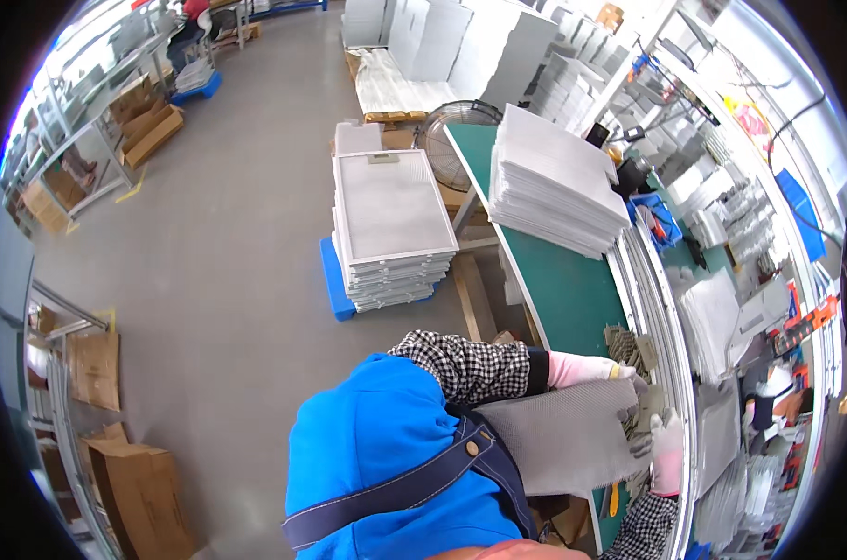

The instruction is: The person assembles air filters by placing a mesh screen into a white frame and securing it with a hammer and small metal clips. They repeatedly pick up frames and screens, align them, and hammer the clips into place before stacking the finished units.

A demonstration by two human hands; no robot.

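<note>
A grey metal mesh sheet (563,434) lies in front of my body, its right edge over the green bench. My left hand (619,375), in a pink and white glove with grey fingertips, reaches across the far edge, its fingers closed at a small grey metal plate (645,403) by the sheet's corner. Close by on the right, my right hand (664,448), gloved alike, has its fingers bent at the sheet's right edge. The fingertips of both hands partly overlap the plate and mesh. Beyond the left hand sits a pile of small grey-beige metal parts (629,347).
A tall stack of white mesh sheets (554,177) stands on the green bench (563,280). Framed filter panels (395,210) are piled on a blue dolly (335,280). Metal rails (661,345) run along the bench. A yellow-handled tool (614,499) lies near me. Cardboard boxes (144,485) stand left.
</note>
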